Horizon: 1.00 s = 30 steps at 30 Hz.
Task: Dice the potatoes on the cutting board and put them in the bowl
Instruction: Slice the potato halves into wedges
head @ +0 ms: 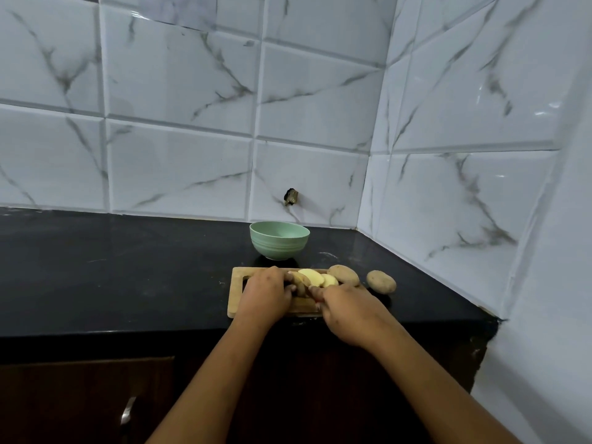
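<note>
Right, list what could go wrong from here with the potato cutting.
1. The left hand grips the half-cut potato right beside the right hand. What the right hand holds is hidden, but a slip could nick the left fingers.
2. The whole potato lies off the cutting board on the counter and might roll.
3. The bowl stands behind the board, so pieces may drop on the way.

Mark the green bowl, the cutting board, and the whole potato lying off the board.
green bowl (279, 243): head view, front of its outer wall.
cutting board (235, 299): head view, bare left end.
whole potato (381, 281): head view, middle of its skin, on the counter right of the board.
</note>
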{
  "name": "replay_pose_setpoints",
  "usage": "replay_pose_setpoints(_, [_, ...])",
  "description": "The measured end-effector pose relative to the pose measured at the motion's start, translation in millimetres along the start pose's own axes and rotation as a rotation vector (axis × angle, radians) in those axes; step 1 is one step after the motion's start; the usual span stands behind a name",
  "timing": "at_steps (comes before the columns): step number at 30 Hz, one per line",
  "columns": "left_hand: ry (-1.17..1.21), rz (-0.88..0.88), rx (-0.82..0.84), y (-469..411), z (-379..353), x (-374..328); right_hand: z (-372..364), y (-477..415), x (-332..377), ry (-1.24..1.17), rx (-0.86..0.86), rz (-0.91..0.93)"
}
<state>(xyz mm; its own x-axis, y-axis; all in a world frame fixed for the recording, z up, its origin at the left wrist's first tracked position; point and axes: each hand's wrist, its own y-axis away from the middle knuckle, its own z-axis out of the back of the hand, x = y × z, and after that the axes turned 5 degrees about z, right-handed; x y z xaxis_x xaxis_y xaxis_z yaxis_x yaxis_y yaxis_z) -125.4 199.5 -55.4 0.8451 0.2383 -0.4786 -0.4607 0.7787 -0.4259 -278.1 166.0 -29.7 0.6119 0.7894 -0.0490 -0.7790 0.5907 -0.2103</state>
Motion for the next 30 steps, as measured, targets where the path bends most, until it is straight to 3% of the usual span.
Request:
replay_pose_setpoints(4, [0.019, 0.008, -0.001, 4, 4, -3, 0, -15, 12, 0.030, 0.026, -0.062])
replay_pose_setpoints(11, [0.079, 0.035, -0.037, 3, -2, 2, 0, 7, -9, -0.021, 0.008, 0.001])
replay_pose_setpoints(16, [0.050, 0.025, -0.089, 4, -10, 4, -4, -2, -29, -0.376, -0.014, -0.086])
replay_pose_setpoints(22, [-0.011, 0.053, -0.023, 0, -15, 3, -16, 13, -36, -0.830, -0.125, -0.164])
replay_pose_setpoints(26, [-0.001, 0.059, -0.007, 0, -14, 0, -27, 14, -35, -0.862, -0.264, -0.174])
replay_pose_setpoints(30, [0.050, 0.056, -0.020, 2, -11, -2, -32, 11, -32, -0.879, -0.299, -0.172])
